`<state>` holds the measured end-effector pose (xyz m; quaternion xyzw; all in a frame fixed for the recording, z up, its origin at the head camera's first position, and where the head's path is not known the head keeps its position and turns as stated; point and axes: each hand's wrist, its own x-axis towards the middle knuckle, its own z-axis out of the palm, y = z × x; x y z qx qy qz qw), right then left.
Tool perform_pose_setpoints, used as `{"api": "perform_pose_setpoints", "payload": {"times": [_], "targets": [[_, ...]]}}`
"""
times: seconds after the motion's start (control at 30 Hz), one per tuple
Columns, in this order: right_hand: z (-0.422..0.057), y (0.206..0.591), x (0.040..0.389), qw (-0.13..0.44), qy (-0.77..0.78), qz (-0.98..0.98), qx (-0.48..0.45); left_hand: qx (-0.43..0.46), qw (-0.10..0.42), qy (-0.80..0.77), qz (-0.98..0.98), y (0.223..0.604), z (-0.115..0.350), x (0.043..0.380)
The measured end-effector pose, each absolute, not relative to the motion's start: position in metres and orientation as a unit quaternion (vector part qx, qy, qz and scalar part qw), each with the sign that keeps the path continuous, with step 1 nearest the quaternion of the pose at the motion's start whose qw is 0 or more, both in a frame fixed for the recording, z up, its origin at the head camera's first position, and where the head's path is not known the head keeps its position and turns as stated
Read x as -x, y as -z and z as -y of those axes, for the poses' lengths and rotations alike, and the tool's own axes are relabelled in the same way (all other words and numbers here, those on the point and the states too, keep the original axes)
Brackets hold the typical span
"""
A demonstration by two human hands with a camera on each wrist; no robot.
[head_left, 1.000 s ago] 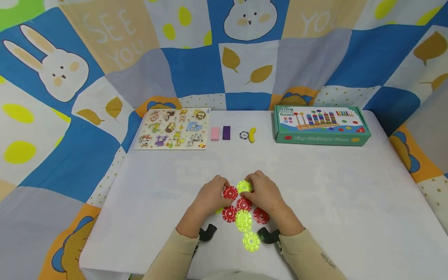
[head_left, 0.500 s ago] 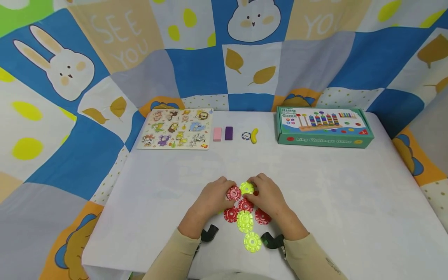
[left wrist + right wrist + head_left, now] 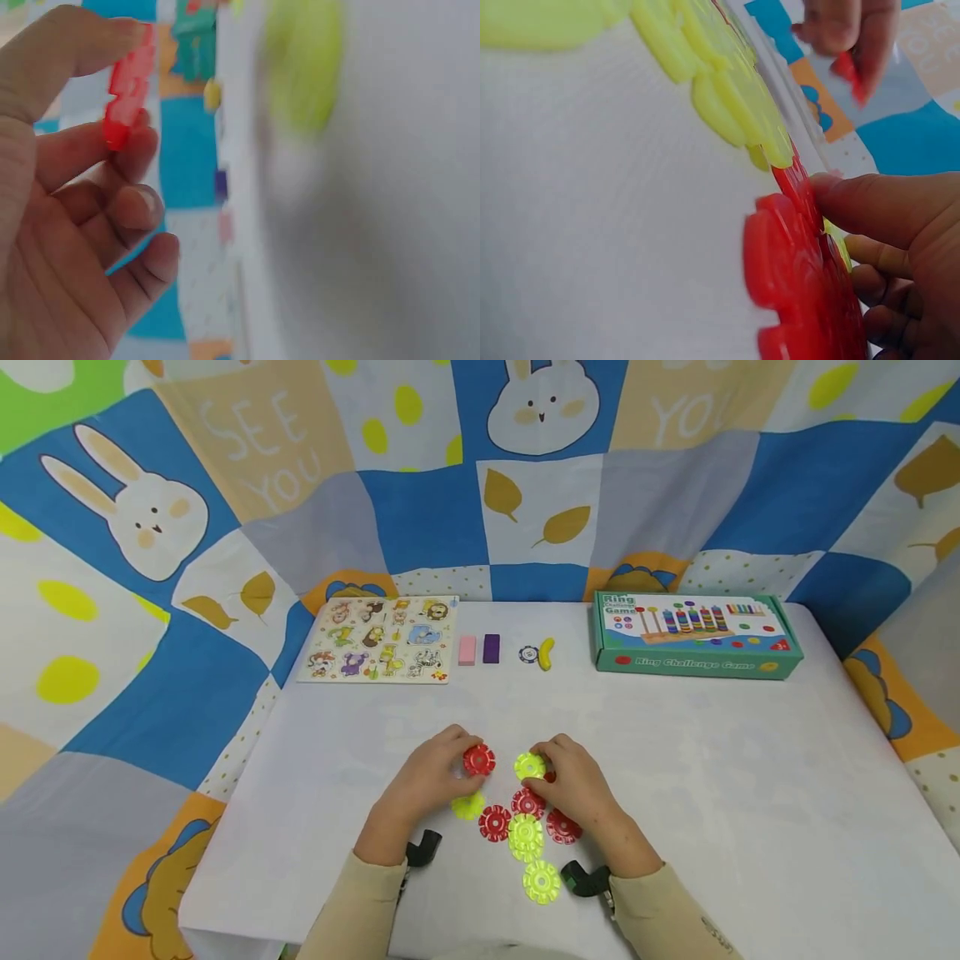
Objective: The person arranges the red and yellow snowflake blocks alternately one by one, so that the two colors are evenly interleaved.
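My left hand (image 3: 429,775) pinches a red notched plastic disc (image 3: 479,759) between thumb and index finger, raised off the table in the left wrist view. Below that hand, partly hidden, lies a yellow-green notched disc (image 3: 468,806). The thumb and index finger of my right hand (image 3: 576,783) close around another yellow-green disc (image 3: 530,766) at the far end of a cluster. That cluster holds a red disc (image 3: 528,802) under the thumb, red discs at either side, and a yellow-green disc (image 3: 526,837) nearer me. Part of a red piece is hidden behind the right fingers.
A single yellow-green disc (image 3: 542,882) lies nearest me. Along the back stand an animal puzzle board (image 3: 378,640), a pink block (image 3: 467,650), a purple block (image 3: 491,648), a round chip (image 3: 528,654), a yellow banana-shaped piece (image 3: 546,654) and a green game box (image 3: 697,635).
My left hand has drawn left, away from the cluster, carrying the red disc. The yellow-green disc beneath it shows more now. My right hand has stayed nearly still at the cluster.
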<state>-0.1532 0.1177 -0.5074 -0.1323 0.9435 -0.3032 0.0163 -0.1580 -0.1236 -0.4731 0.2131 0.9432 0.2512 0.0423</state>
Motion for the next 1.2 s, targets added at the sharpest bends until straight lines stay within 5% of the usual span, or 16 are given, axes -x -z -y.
{"api": "perform_pose_setpoints", "payload": {"times": [0.3, 0.63, 1.2], "targets": [[-0.12, 0.508, 0.155, 0.013, 0.294, -0.945, 0.14, -0.155, -0.031, -0.335, -0.929, 0.455, 0.195, 0.199], [-0.119, 0.507, 0.151, 0.008, 0.298, -0.943, 0.145, -0.021, 0.061, -0.336, -0.94, 0.475, 0.259, 0.244], [-0.116, 0.507, 0.151, 0.002, 0.298, -0.945, 0.132, -0.027, 0.103, -0.298, -0.949, 0.5, 0.275, 0.256]]}}
